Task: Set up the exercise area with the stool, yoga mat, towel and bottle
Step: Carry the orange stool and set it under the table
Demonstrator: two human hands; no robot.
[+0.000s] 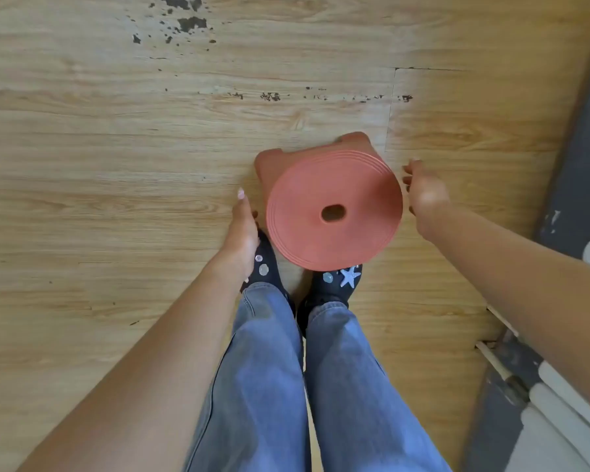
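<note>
A salmon-red plastic stool [334, 206] with a round ridged seat and a hole in its middle stands on the wooden floor just in front of my feet. My left hand [241, 229] hangs a little to the left of the seat, fingers loosely extended, not touching it. On the other side, my right hand [424, 190] hovers just off the seat's right edge with fingers spread and nothing in it. No yoga mat, towel or bottle is in view.
Light wood-pattern floor [116, 165] with dark chipped spots at the top. My legs in blue jeans and black shoes [334, 284] with charms stand right behind the stool. A dark grey strip and a white radiator [566, 420] run along the right edge.
</note>
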